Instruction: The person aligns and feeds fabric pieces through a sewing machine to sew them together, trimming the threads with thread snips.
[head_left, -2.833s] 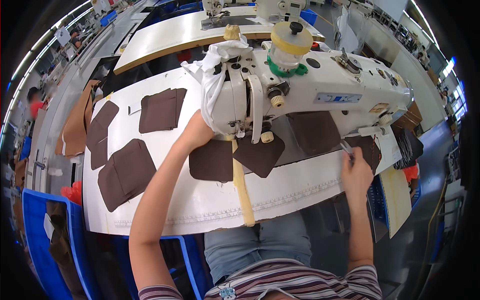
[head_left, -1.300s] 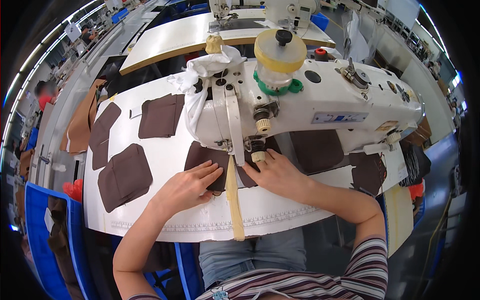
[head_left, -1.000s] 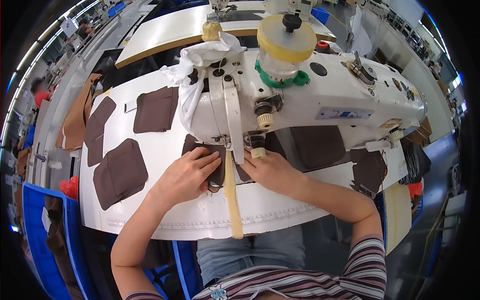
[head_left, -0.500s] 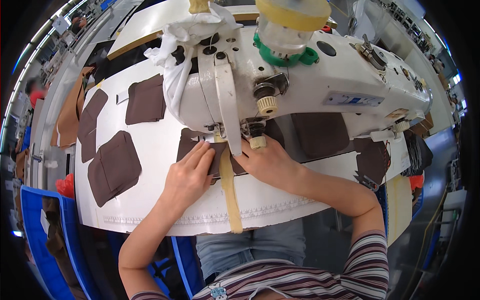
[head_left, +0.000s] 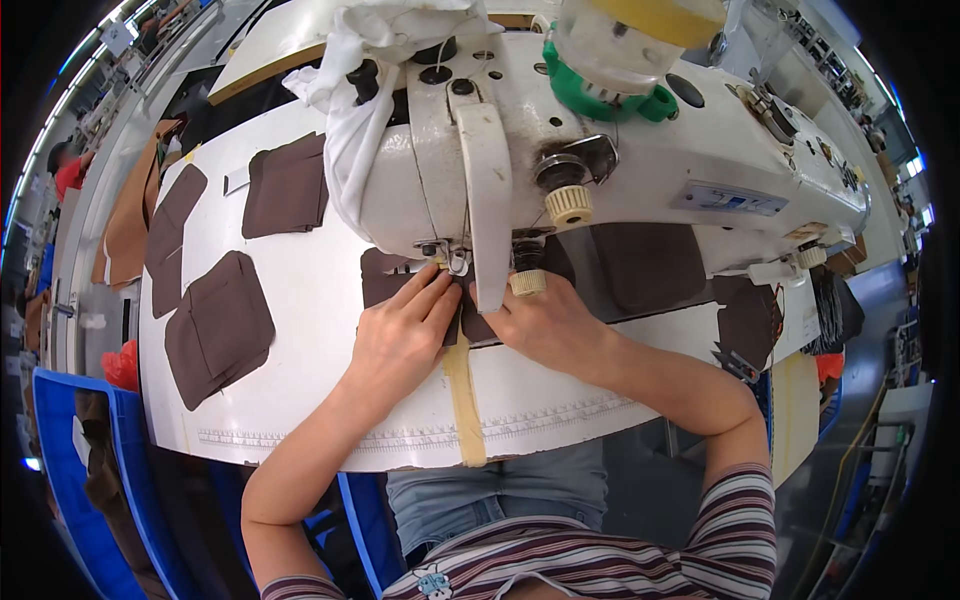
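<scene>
A white sewing machine stands over a pale work surface, with a brown fabric piece lying under its needle area. My left hand is closed on this fabric, its fingers pressed together and their tips close to the presser foot. On the other side of the machine's long white lever, my right hand grips the same brown material near the needle. The lever and a cream knob hide part of its fingers. Both thumbs are only partly visible or hidden.
Several brown fabric pieces lie at the left, beside a small stack. More brown pieces rest beneath the machine arm. Yellow tape crosses a printed ruler near the front edge. Thread snips lie right; a blue bin stands left.
My left hand has moved right and slightly forward, bringing its fingertips closer to the presser foot. The fabric edge beneath it has shifted toward the needle. The whole view has tilted slightly.
</scene>
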